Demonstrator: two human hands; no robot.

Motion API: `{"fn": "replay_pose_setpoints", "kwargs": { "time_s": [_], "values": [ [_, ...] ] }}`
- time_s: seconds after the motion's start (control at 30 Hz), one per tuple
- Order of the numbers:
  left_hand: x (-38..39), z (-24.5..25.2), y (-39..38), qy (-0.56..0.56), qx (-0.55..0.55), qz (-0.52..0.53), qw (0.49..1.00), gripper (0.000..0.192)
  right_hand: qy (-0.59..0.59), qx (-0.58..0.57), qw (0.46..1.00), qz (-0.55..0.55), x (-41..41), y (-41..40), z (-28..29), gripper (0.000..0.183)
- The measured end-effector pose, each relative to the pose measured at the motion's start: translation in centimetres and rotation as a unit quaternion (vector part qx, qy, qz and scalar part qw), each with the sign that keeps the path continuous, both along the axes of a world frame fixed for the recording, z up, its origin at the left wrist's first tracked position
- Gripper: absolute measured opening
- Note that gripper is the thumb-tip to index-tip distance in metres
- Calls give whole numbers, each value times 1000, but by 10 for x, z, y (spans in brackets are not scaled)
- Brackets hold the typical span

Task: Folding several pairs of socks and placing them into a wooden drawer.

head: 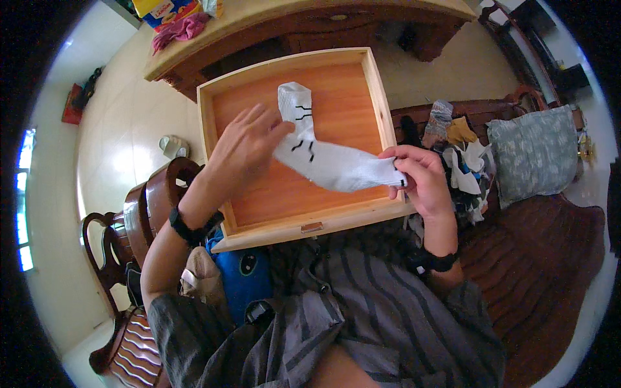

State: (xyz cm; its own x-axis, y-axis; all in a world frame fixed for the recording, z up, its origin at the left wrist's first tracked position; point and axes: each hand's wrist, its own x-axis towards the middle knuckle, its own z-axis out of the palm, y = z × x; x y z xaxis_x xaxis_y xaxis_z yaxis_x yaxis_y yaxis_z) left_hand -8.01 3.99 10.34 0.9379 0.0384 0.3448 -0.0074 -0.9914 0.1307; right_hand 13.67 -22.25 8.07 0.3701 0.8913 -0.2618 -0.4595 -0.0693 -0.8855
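A white ribbed sock [335, 162] with short black marks lies bent across a shallow wooden drawer [310, 220]. My right hand [419, 174] pinches one end of the sock between thumb and fingers, over the drawer's right rim. Above the drawer's left half is my left hand [252, 140], blurred, its back facing up. Its thumb reaches over the edge of the sock near the bend; whether it touches the fabric is unclear. The sock's other end, folded at the tip, points towards the drawer's far side.
Loose socks [463, 165] are heaped on the wooden bench [533, 262] to the right, beside a grey-green cushion [533, 150]. A stone-topped table [271, 24] stands beyond the drawer, with a pink cloth [180, 31] on it. A blue plush item [245, 279] sits at lower left.
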Motion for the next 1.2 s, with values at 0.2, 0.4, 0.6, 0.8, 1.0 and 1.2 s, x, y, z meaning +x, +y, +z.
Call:
{"fn": "replay_pose_setpoints", "kwargs": {
  "time_s": [0.2, 0.4, 0.6, 0.8, 1.0, 1.2],
  "values": [
    [3, -14, 22, 37, -32, 118, 992, 30, -105, -43, 994, 1, -6, 3, -8, 24],
    [43, -34, 56, -53, -146, 180, 971, 26, -75, -42, 994, 61, -20, 23, -19, 27],
    [25, -86, 76, 45, -3, 219, 975, 27, -512, -181, 808, 228, -41, 22, -33, 46],
    [38, -83, 36, 126, -324, 277, 896, 40, -474, -185, 833, 217, -35, 41, -18, 47],
    [47, -105, 61, -25, -492, 239, 837, 25, -484, -97, 856, 154, -40, 50, -15, 42],
    [55, -61, 20, -85, -726, 46, 680, 15, -409, -17, 911, -49, -29, 57, -22, 34]
  ]
}}
